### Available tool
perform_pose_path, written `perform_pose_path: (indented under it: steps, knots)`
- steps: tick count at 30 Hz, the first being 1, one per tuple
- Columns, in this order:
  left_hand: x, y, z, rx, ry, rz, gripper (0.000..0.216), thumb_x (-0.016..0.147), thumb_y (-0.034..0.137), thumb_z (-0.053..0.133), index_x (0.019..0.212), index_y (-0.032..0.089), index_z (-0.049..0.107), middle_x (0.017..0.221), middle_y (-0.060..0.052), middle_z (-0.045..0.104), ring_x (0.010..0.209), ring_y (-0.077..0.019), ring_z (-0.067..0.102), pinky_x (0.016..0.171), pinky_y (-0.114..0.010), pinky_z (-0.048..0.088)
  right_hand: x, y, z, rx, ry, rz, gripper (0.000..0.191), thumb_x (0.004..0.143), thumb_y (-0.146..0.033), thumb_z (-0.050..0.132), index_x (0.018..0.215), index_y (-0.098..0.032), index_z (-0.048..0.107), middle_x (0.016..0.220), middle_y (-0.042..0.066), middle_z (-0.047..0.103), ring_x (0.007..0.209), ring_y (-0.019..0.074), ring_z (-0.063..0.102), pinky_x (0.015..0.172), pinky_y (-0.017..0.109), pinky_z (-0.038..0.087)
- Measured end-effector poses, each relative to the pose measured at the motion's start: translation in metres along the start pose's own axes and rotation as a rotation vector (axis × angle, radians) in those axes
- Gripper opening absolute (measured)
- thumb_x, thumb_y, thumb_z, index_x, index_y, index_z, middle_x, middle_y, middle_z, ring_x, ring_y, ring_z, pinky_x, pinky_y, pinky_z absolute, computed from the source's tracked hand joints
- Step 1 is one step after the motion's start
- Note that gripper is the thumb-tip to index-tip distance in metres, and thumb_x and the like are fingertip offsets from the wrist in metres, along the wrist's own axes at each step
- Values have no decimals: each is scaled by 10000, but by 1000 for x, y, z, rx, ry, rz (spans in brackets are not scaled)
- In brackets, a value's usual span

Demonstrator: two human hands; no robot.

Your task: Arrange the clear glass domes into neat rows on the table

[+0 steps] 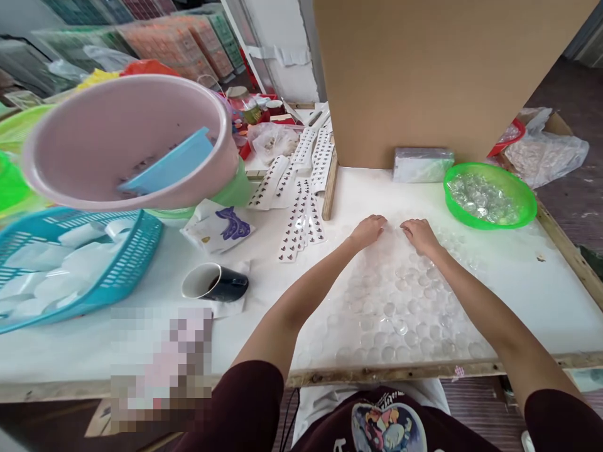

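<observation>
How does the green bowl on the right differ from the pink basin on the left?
The green bowl sits flat on the table; the pink basin is tilted. The green bowl holds clear round pieces; the pink basin holds a blue scoop. Both are round.

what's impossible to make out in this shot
Head view only.
Blurred: the pixelated patch covers whatever lies at the near left of the table.
Hidden: the left hand and right hand cover what is under them; whether either grips a clear dome is unknown.
Hidden: the wall of the pink basin covers contents under the blue scoop.
Cut off: the teal basket, by the left edge.
Hidden: everything behind the cardboard panel.
</observation>
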State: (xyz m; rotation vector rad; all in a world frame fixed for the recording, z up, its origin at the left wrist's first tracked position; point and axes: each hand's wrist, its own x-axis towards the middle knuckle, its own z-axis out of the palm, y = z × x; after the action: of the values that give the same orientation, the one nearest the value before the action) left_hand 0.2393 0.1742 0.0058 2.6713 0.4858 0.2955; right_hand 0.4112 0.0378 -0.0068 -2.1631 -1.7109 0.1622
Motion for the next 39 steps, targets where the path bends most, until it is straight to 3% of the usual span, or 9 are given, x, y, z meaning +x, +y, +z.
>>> perform_pose_path:
  steps: [4,7,10,14,17,19,28,33,39]
  knots:
    - [6,-15,3,-24,-15,-11,203,938,97,536,1032,150,708,1078,-125,741,1099,-259,656,1001,-397,495,-14,-3,1,189,-32,11,289,910,-155,533,1153,-223,675,948,46,752,871,208,684,926,386,458]
    - [6,-29,-1,-55,5,-77,285,970,130,498,1207,143,656,1005,-99,742,971,-229,677,901,-355,522,-26,-11,2,325,-125,-6,268,897,-223,583,1145,-257,679,913,12,739,766,179,659,842,340,479]
    - [10,-37,-8,-55,33,-136,347,934,106,522,1263,148,625,1025,-94,726,947,-231,668,876,-360,520,-25,-14,0,309,-98,-34,205,893,-263,603,1075,-253,698,959,21,733,733,171,638,903,380,457]
    - [12,-25,-11,-27,75,-78,290,909,117,560,1176,165,665,1239,-142,662,1188,-309,578,1026,-467,443,-3,-10,-6,229,1,-13,192,888,-229,569,1023,-231,705,1038,57,725,794,198,643,934,423,424]
    - [9,-5,-4,-109,-39,95,222,891,133,604,1090,182,690,1163,-116,696,1147,-292,609,1034,-453,449,13,-5,-6,219,3,-27,199,878,-197,549,997,-223,706,1081,71,726,838,216,647,940,432,418]
    - [8,3,1,-160,-84,114,199,869,105,607,1026,182,702,1126,-113,710,1107,-278,638,1024,-433,465,19,-1,-4,229,29,-15,210,890,-198,527,999,-225,704,1086,70,725,830,213,645,948,434,425]
    - [11,-14,4,-238,1,-159,274,951,151,509,1187,163,648,903,-44,746,775,-173,687,729,-287,554,22,14,5,191,127,26,265,883,-192,512,1068,-216,701,1127,79,707,861,226,634,942,421,458]
    - [13,-20,-2,-165,56,-175,243,920,103,523,1072,162,703,1075,-107,715,978,-246,675,880,-373,543,31,3,5,90,37,-103,313,909,-195,526,1164,-233,703,1312,87,671,1142,314,572,965,472,410]
    - [22,-16,-5,-50,12,24,332,896,33,494,1123,163,699,1236,-112,693,1152,-283,595,1029,-433,456,29,-6,7,89,-20,-134,262,928,-211,507,1060,-237,732,1126,92,730,1057,302,592,958,464,381]
